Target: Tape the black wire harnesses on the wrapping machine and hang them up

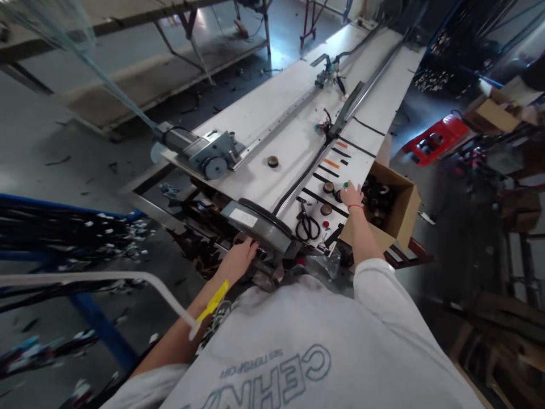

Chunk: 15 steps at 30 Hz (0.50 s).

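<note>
My right hand (352,197) reaches over the right side of the white table (281,136), fingers apart, with a fingertip at or right beside a green button (346,185). I cannot tell whether it presses. Near it lie round brown-topped reels (328,187), a red button (326,224) and black-handled scissors (307,226). My left hand (243,257) is at the table's near end, below a grey metal housing (258,226) with a white label. Its fingertips are partly hidden, so any grip there is unclear.
An open cardboard box (402,218) with dark round pieces stands right of my right hand. A rail with a motor unit (213,153) runs along the table's left side. Another round reel (273,162) sits mid-table. A red plastic object (443,139) is on the floor at right.
</note>
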Motion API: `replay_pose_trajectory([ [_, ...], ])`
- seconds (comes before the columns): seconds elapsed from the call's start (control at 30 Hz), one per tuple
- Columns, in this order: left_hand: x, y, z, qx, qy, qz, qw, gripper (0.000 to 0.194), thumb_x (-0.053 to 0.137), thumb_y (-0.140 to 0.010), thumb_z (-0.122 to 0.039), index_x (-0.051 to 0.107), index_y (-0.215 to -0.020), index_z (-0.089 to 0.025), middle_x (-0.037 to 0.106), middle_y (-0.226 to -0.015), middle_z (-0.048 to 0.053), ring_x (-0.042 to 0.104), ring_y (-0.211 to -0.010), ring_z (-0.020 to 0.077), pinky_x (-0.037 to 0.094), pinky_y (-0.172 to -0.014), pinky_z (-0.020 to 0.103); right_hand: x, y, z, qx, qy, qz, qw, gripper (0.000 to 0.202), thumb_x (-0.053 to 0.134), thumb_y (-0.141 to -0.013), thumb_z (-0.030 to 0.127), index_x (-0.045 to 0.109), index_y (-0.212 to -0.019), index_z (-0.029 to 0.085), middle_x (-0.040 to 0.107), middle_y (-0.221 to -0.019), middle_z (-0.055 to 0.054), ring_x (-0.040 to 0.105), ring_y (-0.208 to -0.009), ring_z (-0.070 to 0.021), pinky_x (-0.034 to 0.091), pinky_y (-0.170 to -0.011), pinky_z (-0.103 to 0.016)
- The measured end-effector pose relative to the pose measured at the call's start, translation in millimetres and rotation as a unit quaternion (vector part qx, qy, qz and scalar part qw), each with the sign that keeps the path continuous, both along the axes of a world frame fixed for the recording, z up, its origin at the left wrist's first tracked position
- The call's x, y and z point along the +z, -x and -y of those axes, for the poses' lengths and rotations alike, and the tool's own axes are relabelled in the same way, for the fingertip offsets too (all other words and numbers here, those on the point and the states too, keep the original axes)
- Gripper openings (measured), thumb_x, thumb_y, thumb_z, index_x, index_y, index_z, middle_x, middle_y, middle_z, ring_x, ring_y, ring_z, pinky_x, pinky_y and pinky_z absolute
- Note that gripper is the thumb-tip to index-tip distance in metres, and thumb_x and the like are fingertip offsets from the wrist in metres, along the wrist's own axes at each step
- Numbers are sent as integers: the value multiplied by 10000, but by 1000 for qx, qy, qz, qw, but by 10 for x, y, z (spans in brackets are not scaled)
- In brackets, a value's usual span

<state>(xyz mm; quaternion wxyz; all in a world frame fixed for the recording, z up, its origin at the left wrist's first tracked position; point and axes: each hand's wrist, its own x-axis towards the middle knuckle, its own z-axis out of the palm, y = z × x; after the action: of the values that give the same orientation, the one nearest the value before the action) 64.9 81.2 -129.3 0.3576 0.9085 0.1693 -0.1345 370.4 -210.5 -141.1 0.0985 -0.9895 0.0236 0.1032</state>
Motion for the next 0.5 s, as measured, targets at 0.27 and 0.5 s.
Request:
replay_pose_trajectory([
  [0.27,-73,213,134,80,-18,68,994,366,404,-884,-372,542,-1141,-150,681,-1152,172,651,-1088,289,502,-946,406,-187,-26,-29,17,26,-17,999,570,372,-943,333,334,-1471,120,493,-1413,-210,518,-1224,-334,392,-991,-494],
  [0.5,42,435,-62,141,19,-38,989,284,557,-737,-483,642,-753,-213,724,-754,64,690,-804,282,519,-721,317,-134,-13,-35,4,11,-19,1000,550,387,-934,303,363,-1451,117,530,-1377,-201,537,-1193,-334,396,-975,-490],
])
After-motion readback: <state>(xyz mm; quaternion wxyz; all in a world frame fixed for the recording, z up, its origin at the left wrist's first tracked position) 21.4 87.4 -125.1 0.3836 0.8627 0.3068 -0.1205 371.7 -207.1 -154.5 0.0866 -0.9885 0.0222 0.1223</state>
